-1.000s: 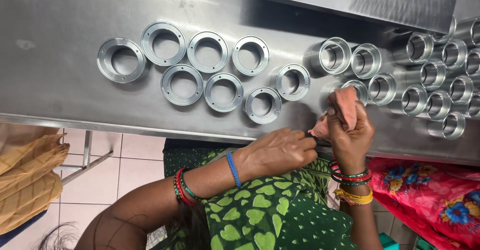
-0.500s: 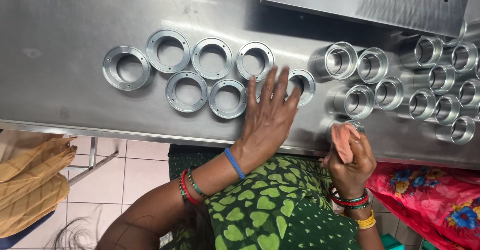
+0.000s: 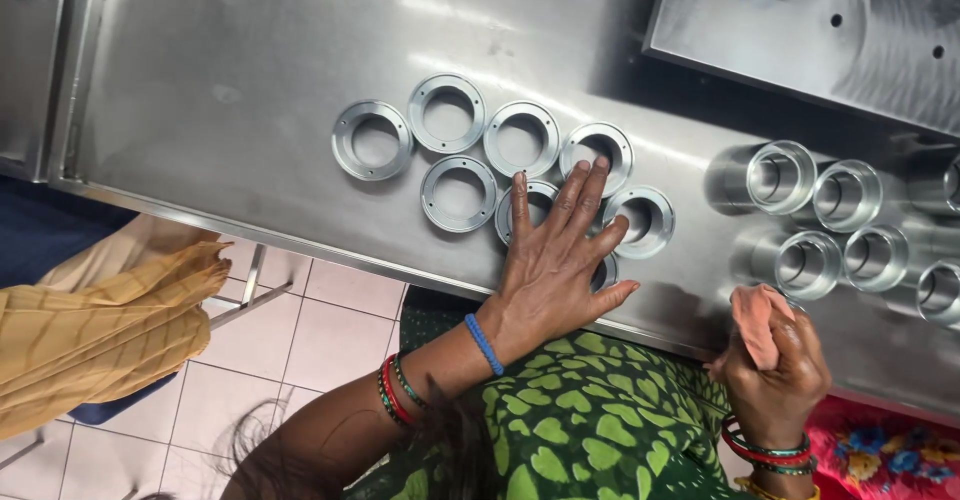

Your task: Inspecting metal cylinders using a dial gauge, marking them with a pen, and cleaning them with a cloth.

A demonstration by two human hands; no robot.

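Several flat metal rings (image 3: pixel 458 193) lie in two rows on the steel table (image 3: pixel 220 80). My left hand (image 3: pixel 555 270) rests flat on the rows' right end, fingers spread. It covers part of one ring (image 3: pixel 527 200), and another ring (image 3: pixel 604 276) peeks out under the palm; its fingertips reach a ring (image 3: pixel 597 148) in the far row. My right hand (image 3: pixel 775 365) is at the table's near edge, closed around a folded pink cloth (image 3: pixel 755 318). Just beyond it stand several short metal cylinders (image 3: pixel 805 263).
A thick metal block (image 3: pixel 820 30) with drilled holes sits at the back right. The table's near edge (image 3: pixel 300 245) runs diagonally. Below it are a tiled floor, yellow fabric (image 3: pixel 100 320) at the left and pink floral fabric (image 3: pixel 880 450) at the right.
My left hand left the right hand and came to lie flat on the rings. My right hand drew back from the cylinders to the table's edge, keeping the cloth.
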